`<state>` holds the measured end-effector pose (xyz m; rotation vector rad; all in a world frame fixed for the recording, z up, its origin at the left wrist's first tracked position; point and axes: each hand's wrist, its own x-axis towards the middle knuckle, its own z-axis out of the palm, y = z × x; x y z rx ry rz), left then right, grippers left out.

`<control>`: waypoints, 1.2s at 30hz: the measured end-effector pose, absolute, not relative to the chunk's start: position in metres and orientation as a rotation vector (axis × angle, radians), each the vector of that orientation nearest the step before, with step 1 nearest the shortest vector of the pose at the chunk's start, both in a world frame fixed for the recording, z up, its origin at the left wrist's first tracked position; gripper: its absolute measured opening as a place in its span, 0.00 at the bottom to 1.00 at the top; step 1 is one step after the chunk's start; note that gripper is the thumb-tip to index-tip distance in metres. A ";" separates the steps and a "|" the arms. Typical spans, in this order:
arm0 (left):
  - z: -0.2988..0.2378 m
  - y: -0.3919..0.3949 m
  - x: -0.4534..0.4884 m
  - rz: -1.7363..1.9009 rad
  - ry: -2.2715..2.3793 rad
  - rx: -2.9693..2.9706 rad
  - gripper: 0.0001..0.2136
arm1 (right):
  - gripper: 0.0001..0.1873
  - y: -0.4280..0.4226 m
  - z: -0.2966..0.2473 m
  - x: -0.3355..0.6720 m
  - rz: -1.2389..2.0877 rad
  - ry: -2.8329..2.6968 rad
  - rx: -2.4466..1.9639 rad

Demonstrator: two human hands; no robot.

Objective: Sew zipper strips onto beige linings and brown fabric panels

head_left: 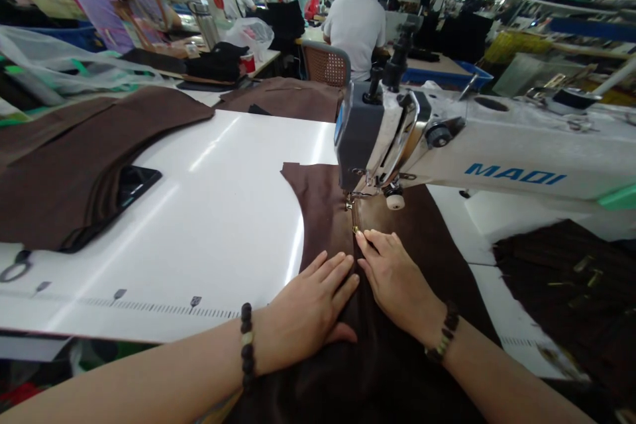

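A brown fabric piece (318,192) lies under the needle and presser foot (349,202) of a white sewing machine (497,152). A zipper with a brass slider (356,230) runs along the fabric just in front of the foot. My left hand (311,308) rests flat on the fabric left of the zipper line, fingers stretched forward and holding nothing. Just right of that line, my right hand (397,281) lies on the fabric with its index fingertip at the slider. Its thumb is apart from the index finger, and the other fingers are bent.
Stacked brown fabric pieces (99,159) lie at the left, partly over a dark flat object (139,182). Scissors show one handle loop (14,270) by a printed ruler edge. Dark fabric with brass zipper pulls (571,291) lies right. A person (355,30) sits ahead.
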<state>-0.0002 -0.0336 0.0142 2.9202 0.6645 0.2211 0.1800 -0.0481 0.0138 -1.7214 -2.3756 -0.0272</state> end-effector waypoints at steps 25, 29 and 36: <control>0.020 0.023 0.006 0.254 0.582 2.951 0.29 | 0.22 0.015 0.013 0.186 0.181 -2.209 -1.785; 0.018 0.022 0.006 0.254 0.621 2.953 0.29 | 0.25 -0.003 0.013 0.192 0.179 -2.256 -1.767; 0.017 -0.010 -0.003 0.262 0.688 2.894 0.26 | 0.24 -0.051 0.007 0.186 -0.022 -2.439 -1.798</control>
